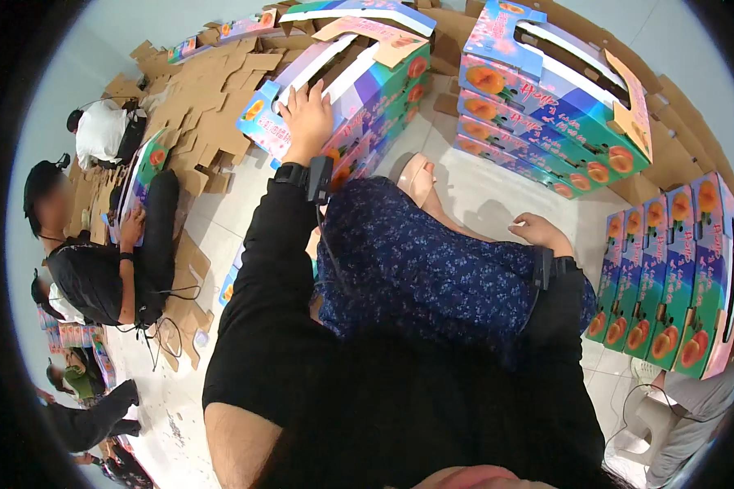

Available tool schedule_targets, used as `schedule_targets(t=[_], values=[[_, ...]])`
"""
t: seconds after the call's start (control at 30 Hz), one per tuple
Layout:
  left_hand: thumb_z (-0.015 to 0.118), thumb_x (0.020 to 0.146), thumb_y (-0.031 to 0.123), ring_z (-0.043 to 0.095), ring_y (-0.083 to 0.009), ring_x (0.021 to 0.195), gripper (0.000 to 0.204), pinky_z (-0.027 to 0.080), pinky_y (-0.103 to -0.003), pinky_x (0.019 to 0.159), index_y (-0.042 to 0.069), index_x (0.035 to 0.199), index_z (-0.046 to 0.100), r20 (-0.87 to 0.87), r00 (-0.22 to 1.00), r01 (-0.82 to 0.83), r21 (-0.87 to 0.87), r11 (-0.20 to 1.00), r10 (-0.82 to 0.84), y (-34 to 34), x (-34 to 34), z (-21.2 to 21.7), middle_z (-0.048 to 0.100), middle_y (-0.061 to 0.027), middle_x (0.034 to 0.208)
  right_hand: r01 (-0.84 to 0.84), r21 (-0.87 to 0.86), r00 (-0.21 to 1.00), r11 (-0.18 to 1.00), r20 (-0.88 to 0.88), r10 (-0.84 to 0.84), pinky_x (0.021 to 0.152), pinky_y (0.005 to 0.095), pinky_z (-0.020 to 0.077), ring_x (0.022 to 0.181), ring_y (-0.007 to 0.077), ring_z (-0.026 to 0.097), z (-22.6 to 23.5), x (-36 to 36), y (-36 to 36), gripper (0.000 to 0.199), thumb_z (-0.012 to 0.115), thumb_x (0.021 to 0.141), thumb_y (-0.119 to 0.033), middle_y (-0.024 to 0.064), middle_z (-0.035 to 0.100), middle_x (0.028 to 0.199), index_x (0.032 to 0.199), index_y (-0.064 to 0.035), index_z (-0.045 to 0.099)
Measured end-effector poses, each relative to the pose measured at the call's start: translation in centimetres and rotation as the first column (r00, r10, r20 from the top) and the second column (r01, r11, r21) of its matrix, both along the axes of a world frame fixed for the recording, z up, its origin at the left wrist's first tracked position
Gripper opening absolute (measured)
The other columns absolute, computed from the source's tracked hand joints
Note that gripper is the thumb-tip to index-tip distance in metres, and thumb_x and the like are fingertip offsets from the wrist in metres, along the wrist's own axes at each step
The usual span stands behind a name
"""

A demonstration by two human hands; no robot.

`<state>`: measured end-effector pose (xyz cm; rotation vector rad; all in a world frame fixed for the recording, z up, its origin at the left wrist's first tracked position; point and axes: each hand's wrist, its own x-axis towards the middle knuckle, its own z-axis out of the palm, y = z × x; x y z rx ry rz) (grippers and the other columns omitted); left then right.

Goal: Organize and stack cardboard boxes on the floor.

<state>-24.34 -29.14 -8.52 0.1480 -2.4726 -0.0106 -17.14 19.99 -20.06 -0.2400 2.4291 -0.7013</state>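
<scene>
A black-sleeved left arm runs up from the lower edge to the left hand (306,118), which lies flat, fingers spread and its grip loose, on the rim of the top fruit box (338,77) of a colourful stack just ahead. The right hand (540,232) rests open and holding nothing on the knee of a dark blue flowered skirt (432,277). More stacked boxes (546,98) stand to the right. At left, another person (98,261) sits on the floor among flat cardboard sheets (212,106).
</scene>
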Motion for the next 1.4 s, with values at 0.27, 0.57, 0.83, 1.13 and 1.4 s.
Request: schedule_targets(t=[0.27,0.57,0.83,1.13,1.4], values=[[0.047,0.086,0.018,0.032,-0.0377,0.131,0.045,0.012,-0.067,0.103,0.015,0.131,0.047,0.056,0.998,-0.004,-0.283,0.959,0.021,1.5,0.3,0.9,0.045,-0.0179,0.132,0.003,0.033,0.999,0.999,-0.049,-0.001,0.081,0.0364,0.0481,0.093,0.0305,0.062,0.8,-1.2,-2.1,0.054,0.064,0.08,-0.043,0.0186,0.064,0.1,0.116,-0.0038,0.058],[0.049,0.079,0.011,0.02,-0.0406,0.137,0.068,0.015,-0.065,0.103,0.012,0.144,0.027,-0.019,0.999,0.023,-0.385,0.923,-0.033,4.7,-4.5,5.8,0.031,-0.0216,0.143,0.0,0.014,1.0,1.0,-0.012,0.001,0.083,0.0392,0.0472,0.096,0.0349,0.061,0.6,-2.0,-1.7,0.056,0.064,0.077,-0.042,0.02,0.065,0.101,0.118,-0.0044,0.057],[0.05,0.086,0.041,0.019,-0.0321,0.139,0.078,0.024,-0.049,0.108,-0.001,0.143,0.018,0.321,0.923,0.296,-0.231,0.927,-0.214,10.5,-8.1,0.7,0.021,-0.0199,0.149,-0.022,-0.088,0.999,0.996,-0.029,0.019,0.081,0.0396,0.0481,0.093,0.0356,0.062,1.0,-2.0,-1.3,0.056,0.064,0.077,-0.042,0.0209,0.065,0.1,0.117,-0.0036,0.058],[0.061,0.065,0.072,0.025,-0.0275,0.138,0.117,0.019,-0.05,0.11,0.0,0.145,0.014,0.474,0.878,0.159,-0.427,0.89,0.071,12.7,-8.2,2.2,0.023,-0.0181,0.149,-0.042,-0.104,0.997,0.994,-0.061,0.036,0.083,0.0404,0.0476,0.097,0.0366,0.061,1.1,-2.5,-2.2,0.057,0.063,0.076,-0.042,0.0208,0.064,0.104,0.119,-0.0039,0.056],[0.058,0.073,0.067,0.027,-0.0303,0.136,0.103,0.019,-0.048,0.111,-0.003,0.141,0.025,0.474,0.844,0.362,-0.156,0.919,-0.252,9.5,-7.9,3.9,0.029,-0.0208,0.146,-0.029,-0.041,0.998,0.999,-0.05,0.027,0.08,0.0373,0.0484,0.091,0.0321,0.063,1.0,-2.1,-2.0,0.056,0.064,0.078,-0.043,0.0169,0.065,0.098,0.119,-0.0048,0.057]])
